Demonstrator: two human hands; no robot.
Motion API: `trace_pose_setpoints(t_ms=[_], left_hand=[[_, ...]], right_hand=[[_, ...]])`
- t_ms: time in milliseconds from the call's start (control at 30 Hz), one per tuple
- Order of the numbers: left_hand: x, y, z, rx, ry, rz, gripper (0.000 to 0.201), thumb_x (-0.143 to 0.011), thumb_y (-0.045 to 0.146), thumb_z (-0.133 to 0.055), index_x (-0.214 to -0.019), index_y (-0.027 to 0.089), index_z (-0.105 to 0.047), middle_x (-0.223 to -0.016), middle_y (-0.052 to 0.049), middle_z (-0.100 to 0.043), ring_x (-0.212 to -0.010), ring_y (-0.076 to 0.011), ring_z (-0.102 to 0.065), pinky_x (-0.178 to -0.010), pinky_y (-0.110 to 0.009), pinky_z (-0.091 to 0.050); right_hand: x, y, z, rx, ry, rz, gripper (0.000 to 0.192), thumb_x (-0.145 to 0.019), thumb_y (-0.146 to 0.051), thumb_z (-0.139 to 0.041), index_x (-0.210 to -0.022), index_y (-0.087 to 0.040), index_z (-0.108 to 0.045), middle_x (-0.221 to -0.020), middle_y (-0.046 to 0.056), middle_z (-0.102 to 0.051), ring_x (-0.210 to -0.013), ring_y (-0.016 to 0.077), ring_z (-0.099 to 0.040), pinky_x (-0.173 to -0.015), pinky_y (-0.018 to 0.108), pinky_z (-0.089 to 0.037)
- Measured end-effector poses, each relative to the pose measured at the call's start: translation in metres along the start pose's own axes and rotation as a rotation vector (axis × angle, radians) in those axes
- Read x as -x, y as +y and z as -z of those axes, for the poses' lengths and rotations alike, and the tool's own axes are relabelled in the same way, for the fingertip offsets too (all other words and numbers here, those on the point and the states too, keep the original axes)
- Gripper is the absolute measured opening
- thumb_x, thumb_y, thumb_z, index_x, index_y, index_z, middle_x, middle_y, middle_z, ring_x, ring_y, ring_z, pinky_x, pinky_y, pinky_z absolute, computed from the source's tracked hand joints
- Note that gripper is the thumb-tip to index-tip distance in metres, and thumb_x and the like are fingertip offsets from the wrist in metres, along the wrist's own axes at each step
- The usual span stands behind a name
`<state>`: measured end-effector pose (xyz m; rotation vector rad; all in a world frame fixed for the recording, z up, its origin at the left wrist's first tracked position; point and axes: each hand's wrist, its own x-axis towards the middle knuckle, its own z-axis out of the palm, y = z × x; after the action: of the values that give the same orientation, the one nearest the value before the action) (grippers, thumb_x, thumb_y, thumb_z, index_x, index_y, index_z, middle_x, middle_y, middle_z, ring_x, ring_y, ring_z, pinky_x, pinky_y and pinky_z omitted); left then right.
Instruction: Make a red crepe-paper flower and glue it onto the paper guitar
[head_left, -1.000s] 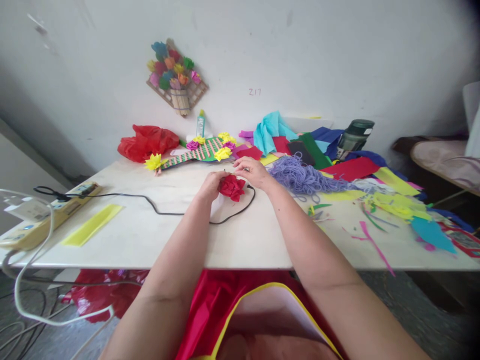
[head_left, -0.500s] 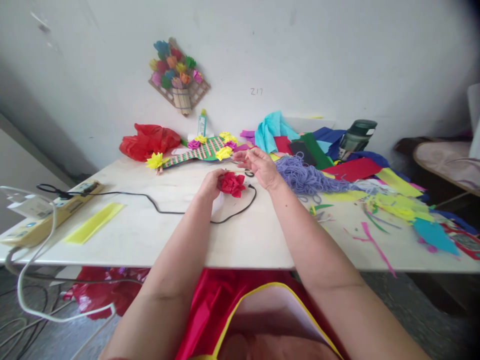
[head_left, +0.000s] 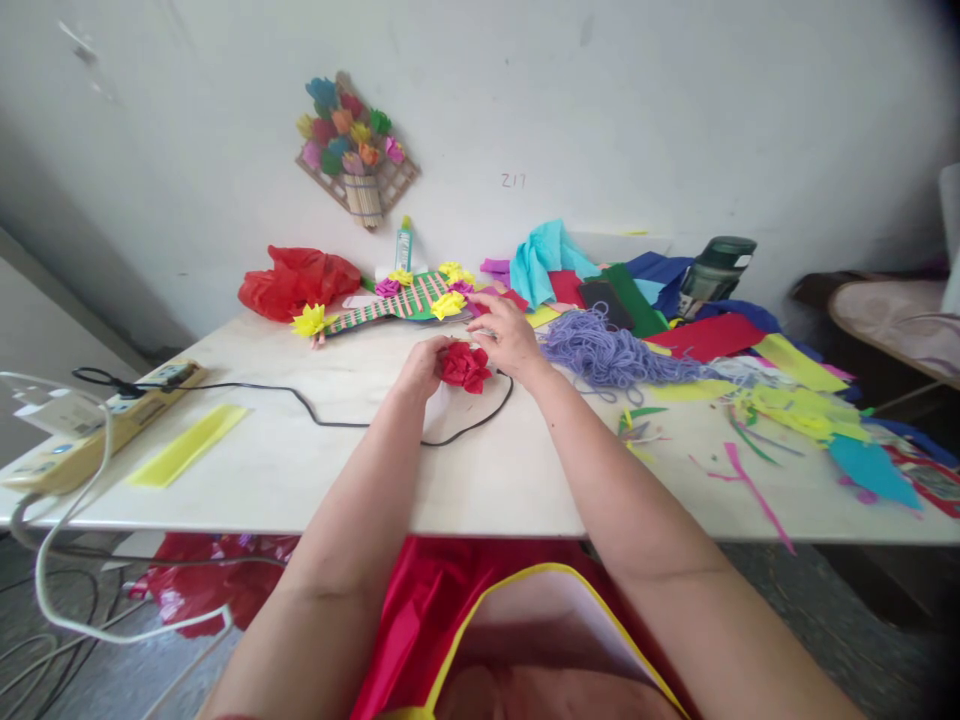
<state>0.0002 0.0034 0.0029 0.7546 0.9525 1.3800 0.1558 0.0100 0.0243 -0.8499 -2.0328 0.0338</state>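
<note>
A red crepe-paper flower (head_left: 465, 368) with ruffled petals is in my left hand (head_left: 424, 368), whose fingers close around its left side and base. My right hand (head_left: 506, 338) is at the flower's upper right edge, fingers spread apart; whether a fingertip touches a petal I cannot tell. Behind both hands lies a green guitar-shaped piece (head_left: 412, 300) with pink strips, trimmed with yellow and purple paper flowers. Under the flower, a black cable (head_left: 472, 430) loops across the white table (head_left: 510, 490).
Purple yarn (head_left: 604, 345) is heaped right of my right hand. Coloured paper, scraps and a dark bottle (head_left: 716, 275) cover the right side. At left are a power strip (head_left: 112, 425), a yellow paper strip (head_left: 187, 445) and red crumpled paper (head_left: 296, 283). A glue tube (head_left: 403, 245) stands behind.
My right hand has come down and left, closer to the red flower. My left hand keeps its hold on the flower, nearly in place.
</note>
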Motion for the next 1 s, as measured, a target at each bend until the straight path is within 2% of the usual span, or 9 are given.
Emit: trace_pose_setpoints(t_ms=[167, 467, 633, 800, 1000], left_hand=[[0.0015, -0.0006, -0.0014, -0.026, -0.012, -0.042, 0.008, -0.059, 0.013, -0.063, -0.055, 0.015, -0.056, -0.051, -0.001, -0.058, -0.046, -0.0109, -0.052, -0.048, -0.023, -0.038], [0.0016, -0.0012, -0.0015, -0.076, -0.06, 0.021, 0.004, -0.061, 0.014, -0.062, -0.063, 0.015, -0.058, -0.055, -0.001, -0.062, -0.049, -0.0121, -0.055, -0.051, -0.023, -0.042], [0.002, -0.0022, -0.0024, -0.098, -0.063, 0.037, 0.002, -0.062, 0.012, -0.059, -0.06, 0.013, -0.059, -0.052, -0.002, -0.06, -0.047, -0.0114, -0.054, -0.049, -0.023, -0.039], [0.0002, -0.0033, -0.0011, -0.099, -0.071, 0.037, 0.003, -0.061, 0.013, -0.061, -0.06, 0.013, -0.058, -0.053, -0.002, -0.059, -0.045, -0.0114, -0.053, -0.048, -0.024, -0.038], [0.0008, -0.002, -0.0012, -0.076, -0.036, 0.041, 0.003, -0.062, 0.013, -0.061, -0.06, 0.013, -0.058, -0.054, -0.004, -0.061, -0.046, -0.0123, -0.054, -0.048, -0.024, -0.039]], right_hand=[[0.0033, -0.0014, -0.005, 0.134, -0.091, 0.024, 0.018, -0.082, -0.012, -0.062, -0.081, -0.022, -0.076, -0.126, 0.007, -0.065, -0.118, 0.028, -0.053, -0.102, 0.048, -0.043], [0.0024, 0.0028, -0.001, 0.152, -0.238, 0.082, 0.018, -0.082, -0.012, -0.064, -0.081, -0.024, -0.078, -0.126, 0.006, -0.065, -0.12, 0.0273, -0.05, -0.1, 0.047, -0.043], [0.0017, 0.0016, -0.0003, 0.172, -0.298, 0.078, 0.02, -0.082, -0.01, -0.062, -0.078, -0.023, -0.077, -0.127, 0.007, -0.064, -0.121, 0.0277, -0.05, -0.1, 0.046, -0.043], [0.0016, 0.0032, -0.004, 0.116, -0.27, 0.058, 0.022, -0.081, -0.007, -0.06, -0.071, -0.022, -0.074, -0.121, 0.005, -0.067, -0.116, 0.0248, -0.053, -0.097, 0.043, -0.045], [0.0002, 0.0081, -0.0063, -0.118, -0.133, -0.077, 0.015, -0.079, -0.01, -0.063, -0.07, -0.021, -0.069, -0.11, 0.006, -0.071, -0.106, 0.022, -0.059, -0.095, 0.041, -0.047]])
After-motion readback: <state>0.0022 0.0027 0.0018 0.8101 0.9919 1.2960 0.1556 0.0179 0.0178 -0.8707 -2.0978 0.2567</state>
